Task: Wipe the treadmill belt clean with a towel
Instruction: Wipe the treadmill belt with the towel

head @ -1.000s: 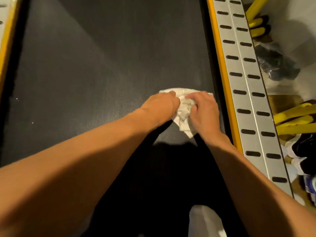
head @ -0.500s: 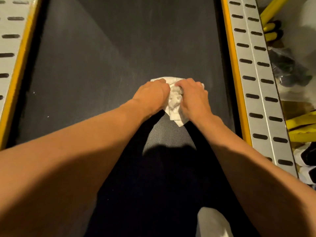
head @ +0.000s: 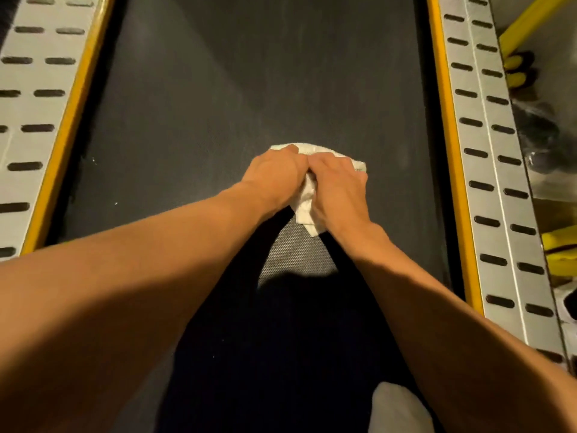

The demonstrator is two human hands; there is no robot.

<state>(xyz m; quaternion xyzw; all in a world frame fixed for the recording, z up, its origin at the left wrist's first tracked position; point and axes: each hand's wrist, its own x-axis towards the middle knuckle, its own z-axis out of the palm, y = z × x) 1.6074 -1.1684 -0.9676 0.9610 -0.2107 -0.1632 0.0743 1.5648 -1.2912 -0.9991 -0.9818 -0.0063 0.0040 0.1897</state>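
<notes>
A crumpled white towel lies on the dark treadmill belt, a little right of the belt's middle. My left hand and my right hand press down on it side by side, knuckles almost touching. Both hands cover most of the cloth. Only its far edge and a near corner between my wrists show. A few pale specks dot the belt on the left.
Silver slotted side rails with yellow inner strips run along the belt, left rail and right rail. Beyond the right rail lie yellow bars and dark clutter. A pale shape sits at the bottom edge.
Both hands have slid the towel leftward from near the right rail toward the belt's middle. The left rail has come into view.
</notes>
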